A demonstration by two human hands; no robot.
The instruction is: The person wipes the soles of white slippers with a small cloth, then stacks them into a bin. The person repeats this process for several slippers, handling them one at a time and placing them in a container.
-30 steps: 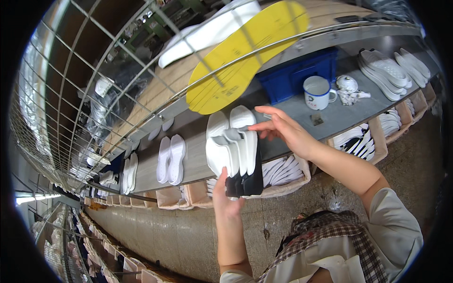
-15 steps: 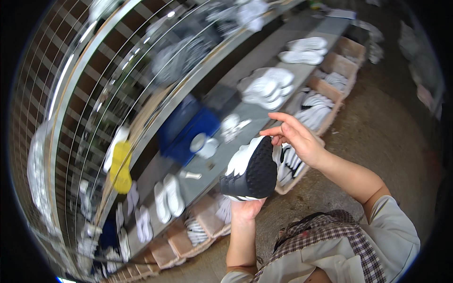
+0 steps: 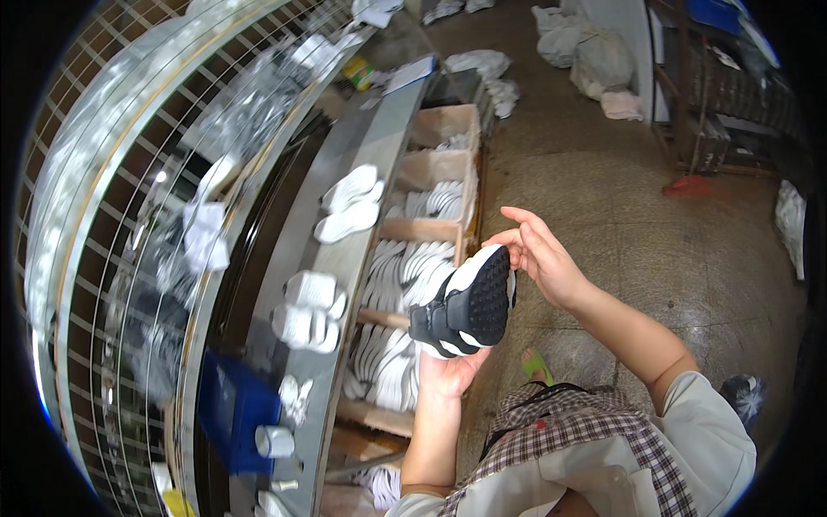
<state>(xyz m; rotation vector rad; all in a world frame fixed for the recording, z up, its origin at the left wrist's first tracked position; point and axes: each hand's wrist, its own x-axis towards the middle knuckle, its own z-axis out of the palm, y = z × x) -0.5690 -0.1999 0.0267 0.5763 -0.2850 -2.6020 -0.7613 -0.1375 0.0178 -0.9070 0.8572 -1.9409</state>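
Observation:
I hold a chunky black-and-white shoe sole (image 3: 469, 302) tilted in front of me, its black studded underside turned to the right and its side layered in black and white. My left hand (image 3: 450, 372) is closed on the sole from below, with part of its fingers hidden behind it. At the sole's upper end, my right hand (image 3: 547, 267) has its index finger stretched out and its fingers apart. Some of its fingertips touch or nearly touch the white edge there. Whether a second sole lies behind the first cannot be made out.
A grey bench (image 3: 332, 379) on the left carries white soles (image 3: 351, 207), more white shoe parts (image 3: 308, 306), a blue bin (image 3: 233, 409) and a white cup (image 3: 274, 442). Compartments (image 3: 422, 231) beside it hold stacked soles. Wire mesh shelving (image 3: 185, 215) rises further left; a dark rack (image 3: 706, 129) stands far right.
My view has swung right, so more floor and the compartments show. The sole has turned slightly, standing more upright, with both hands still at it.

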